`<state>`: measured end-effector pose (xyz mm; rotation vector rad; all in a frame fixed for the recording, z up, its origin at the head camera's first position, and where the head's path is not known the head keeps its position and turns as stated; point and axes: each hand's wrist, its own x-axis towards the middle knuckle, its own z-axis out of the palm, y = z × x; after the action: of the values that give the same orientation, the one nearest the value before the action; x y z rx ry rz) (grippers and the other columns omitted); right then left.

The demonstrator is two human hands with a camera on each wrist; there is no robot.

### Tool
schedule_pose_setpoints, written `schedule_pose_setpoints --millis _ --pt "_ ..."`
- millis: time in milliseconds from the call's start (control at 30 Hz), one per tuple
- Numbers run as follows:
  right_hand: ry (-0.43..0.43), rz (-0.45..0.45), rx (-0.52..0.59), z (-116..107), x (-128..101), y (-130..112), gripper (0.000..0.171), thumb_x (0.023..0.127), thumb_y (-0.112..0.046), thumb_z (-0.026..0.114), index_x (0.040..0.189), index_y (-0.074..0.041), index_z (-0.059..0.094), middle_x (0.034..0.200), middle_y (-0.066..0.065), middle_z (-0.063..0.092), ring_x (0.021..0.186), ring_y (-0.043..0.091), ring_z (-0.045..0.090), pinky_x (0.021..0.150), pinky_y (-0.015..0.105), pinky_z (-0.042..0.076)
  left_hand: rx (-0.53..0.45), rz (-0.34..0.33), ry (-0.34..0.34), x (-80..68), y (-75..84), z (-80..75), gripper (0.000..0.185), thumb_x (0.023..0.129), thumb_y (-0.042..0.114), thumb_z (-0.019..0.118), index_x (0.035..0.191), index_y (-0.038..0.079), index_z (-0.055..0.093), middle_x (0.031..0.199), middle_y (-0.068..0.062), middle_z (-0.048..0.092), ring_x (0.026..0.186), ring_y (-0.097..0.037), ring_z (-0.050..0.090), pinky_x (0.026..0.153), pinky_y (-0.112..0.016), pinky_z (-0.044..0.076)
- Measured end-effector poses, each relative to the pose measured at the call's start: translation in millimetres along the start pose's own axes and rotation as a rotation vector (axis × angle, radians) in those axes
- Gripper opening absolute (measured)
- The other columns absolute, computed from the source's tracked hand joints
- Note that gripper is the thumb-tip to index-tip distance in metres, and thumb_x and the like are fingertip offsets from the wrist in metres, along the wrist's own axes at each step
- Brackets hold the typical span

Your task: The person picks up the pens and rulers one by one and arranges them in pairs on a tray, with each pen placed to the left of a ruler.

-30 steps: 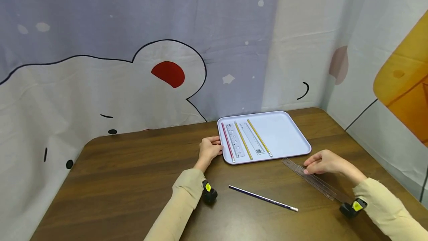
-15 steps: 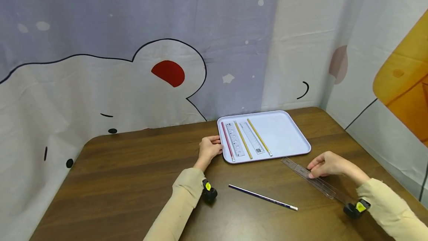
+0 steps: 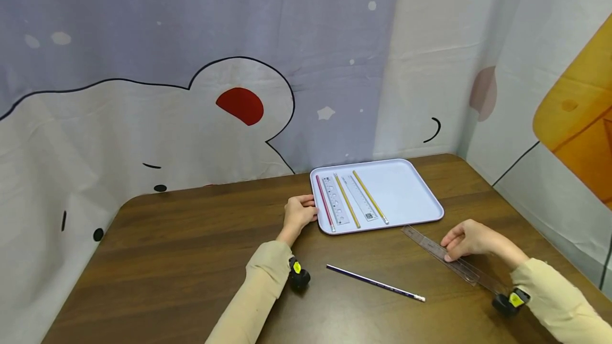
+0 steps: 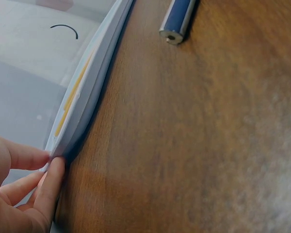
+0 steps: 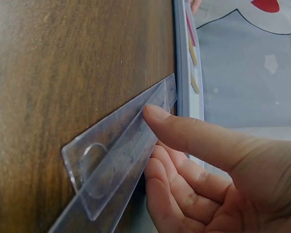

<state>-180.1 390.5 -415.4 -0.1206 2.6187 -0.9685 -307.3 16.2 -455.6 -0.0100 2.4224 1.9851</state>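
The clear ruler lies flat on the brown surface, just beside the tray. The right hand pinches it, thumb on top, fingers curled along its edge. The left hand grips the tray's rim.

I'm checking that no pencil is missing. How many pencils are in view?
4. On the tray lie three: a red pencil at its left edge and two yellow pencils between the rulers. A blue pencil lies on the table. None seems hidden.
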Motion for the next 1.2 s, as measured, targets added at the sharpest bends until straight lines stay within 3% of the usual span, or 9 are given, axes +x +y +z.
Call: schedule_pose_setpoints --millis 1200 --pt "-0.043 0.016 0.095 1 1 9 0.031 0.075 -0.010 0.080 0.091 0.012 0.067 0.078 0.005 0.072 0.066 0.004 0.060 0.057 0.019 0.055 0.013 0.000 -0.014 -1.5 0.6 -1.5 0.038 0.075 -0.009 0.065 0.113 -0.006 0.067 0.102 -0.021 0.071 0.071 -0.014 0.064 0.063 -0.029 0.062"
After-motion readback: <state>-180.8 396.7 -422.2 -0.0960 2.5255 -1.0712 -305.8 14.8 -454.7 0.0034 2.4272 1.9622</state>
